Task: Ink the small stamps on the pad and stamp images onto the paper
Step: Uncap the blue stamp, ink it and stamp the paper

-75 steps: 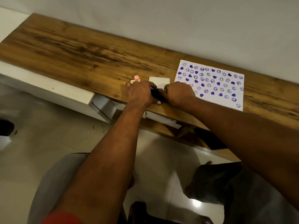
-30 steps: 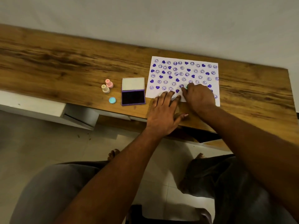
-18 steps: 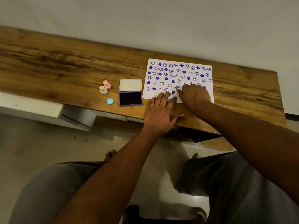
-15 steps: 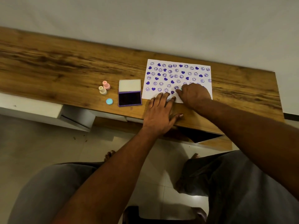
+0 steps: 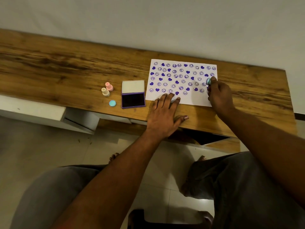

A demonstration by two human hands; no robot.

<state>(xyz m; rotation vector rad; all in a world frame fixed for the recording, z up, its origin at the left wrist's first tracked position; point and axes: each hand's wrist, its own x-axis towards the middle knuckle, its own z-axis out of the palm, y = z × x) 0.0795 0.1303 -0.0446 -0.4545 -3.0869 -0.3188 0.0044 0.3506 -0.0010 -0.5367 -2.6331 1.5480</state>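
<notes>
A white paper [image 5: 189, 100] covered with purple hearts and smiley prints lies on the wooden table [image 5: 66, 71]. My right hand [image 5: 220, 96] grips a small teal stamp [image 5: 208, 81], tilted up over the paper's right edge. My left hand [image 5: 165, 116] lies flat, fingers spread, pressing the paper's near left corner. An open purple ink pad [image 5: 133, 100] with its lid up sits left of the paper. A pink stamp [image 5: 109, 86] and a cream stamp [image 5: 105, 92] stand left of the pad, with a teal cap [image 5: 112, 103] lying in front of them.
The table runs along a white wall [image 5: 165, 22]. Its near edge passes under my left wrist, and a white drawer unit [image 5: 49, 111] hangs below on the left. My knees and the tiled floor [image 5: 49, 149] fill the lower view.
My right hand has slid from the paper's lower middle to its right edge and lifted the teal stamp into view. My left hand stays flat on the paper's corner.
</notes>
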